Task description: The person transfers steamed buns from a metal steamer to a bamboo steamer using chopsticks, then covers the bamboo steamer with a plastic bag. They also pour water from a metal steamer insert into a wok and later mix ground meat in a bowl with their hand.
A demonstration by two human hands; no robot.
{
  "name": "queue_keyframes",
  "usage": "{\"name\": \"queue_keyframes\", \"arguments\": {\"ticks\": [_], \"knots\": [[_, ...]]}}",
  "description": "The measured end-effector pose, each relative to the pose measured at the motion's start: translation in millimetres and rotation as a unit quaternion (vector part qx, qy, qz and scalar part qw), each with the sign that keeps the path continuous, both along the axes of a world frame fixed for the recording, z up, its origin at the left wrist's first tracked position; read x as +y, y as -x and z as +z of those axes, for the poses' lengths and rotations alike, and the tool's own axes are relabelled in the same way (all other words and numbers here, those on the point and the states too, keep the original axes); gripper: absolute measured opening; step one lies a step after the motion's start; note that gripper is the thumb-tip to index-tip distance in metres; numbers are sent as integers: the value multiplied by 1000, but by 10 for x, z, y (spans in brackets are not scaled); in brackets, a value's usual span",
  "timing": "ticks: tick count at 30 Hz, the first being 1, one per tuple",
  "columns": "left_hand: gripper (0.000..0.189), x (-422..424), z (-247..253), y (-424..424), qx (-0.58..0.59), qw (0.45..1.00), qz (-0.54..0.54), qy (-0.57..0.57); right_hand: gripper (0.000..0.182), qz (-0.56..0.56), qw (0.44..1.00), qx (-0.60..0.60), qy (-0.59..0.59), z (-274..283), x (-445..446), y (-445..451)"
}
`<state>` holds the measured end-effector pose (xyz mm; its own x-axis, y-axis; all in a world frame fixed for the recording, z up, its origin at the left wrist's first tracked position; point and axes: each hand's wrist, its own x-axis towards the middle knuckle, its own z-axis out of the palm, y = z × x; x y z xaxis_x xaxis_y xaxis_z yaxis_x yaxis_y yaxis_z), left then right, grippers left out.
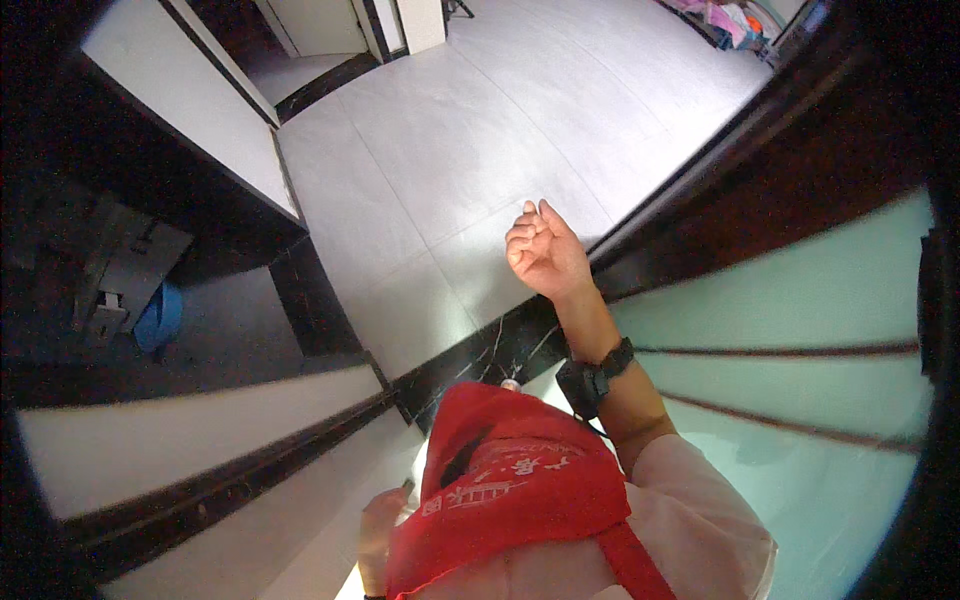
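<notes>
My right hand (549, 251) is raised over the black stone threshold (517, 341), palm up. Its fingers are loosely curled, the thumb stands apart, and nothing shows in it. A black wrist strap with a box-shaped device (583, 386) sits on that forearm. Low down beside my body is my left hand (384, 506), partly hidden by the red apron (525, 472) I wear. A small dark thing (409, 486) shows at its fingertips, too unclear to name or to tell whether it is gripped. The apron bears white printing.
Beyond the threshold lies a pale tiled floor (465, 150). A pale green panelled surface (772, 322) and a dark frame (750, 210) flank my right. At left, a blue object (159, 319) sits in a dark recess. A doorway (315, 45) and colourful cloth (724, 22) are farther off.
</notes>
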<state>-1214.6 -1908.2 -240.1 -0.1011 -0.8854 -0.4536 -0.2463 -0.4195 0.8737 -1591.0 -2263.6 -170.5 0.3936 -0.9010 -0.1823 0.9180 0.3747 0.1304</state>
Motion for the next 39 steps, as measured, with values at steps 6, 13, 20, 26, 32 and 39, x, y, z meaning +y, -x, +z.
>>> {"name": "queue_keyframes", "arguments": {"ticks": [6,13,20,26,32,39], "knots": [[15,-1912,1205,380,-133,991,5,26,27,-24,1000,-14,9,407,-1236,135],[21,-4283,1641,416,-184,962,-96,176,29,-23,998,-35,45,580,-1834,634],[29,-6081,2715,2132,447,877,-16,174,28,-155,987,-14,32,1374,-2228,1676],[25,-6290,1913,2884,723,691,25,3,30,-231,970,-76,13,921,-2161,1796],[23,-6411,1393,4677,667,710,103,-202,33,-324,932,-161,29,722,-2504,2937],[22,-7207,859,6234,631,704,41,-322,36,-374,927,-21,28,306,-3009,4116]]}}
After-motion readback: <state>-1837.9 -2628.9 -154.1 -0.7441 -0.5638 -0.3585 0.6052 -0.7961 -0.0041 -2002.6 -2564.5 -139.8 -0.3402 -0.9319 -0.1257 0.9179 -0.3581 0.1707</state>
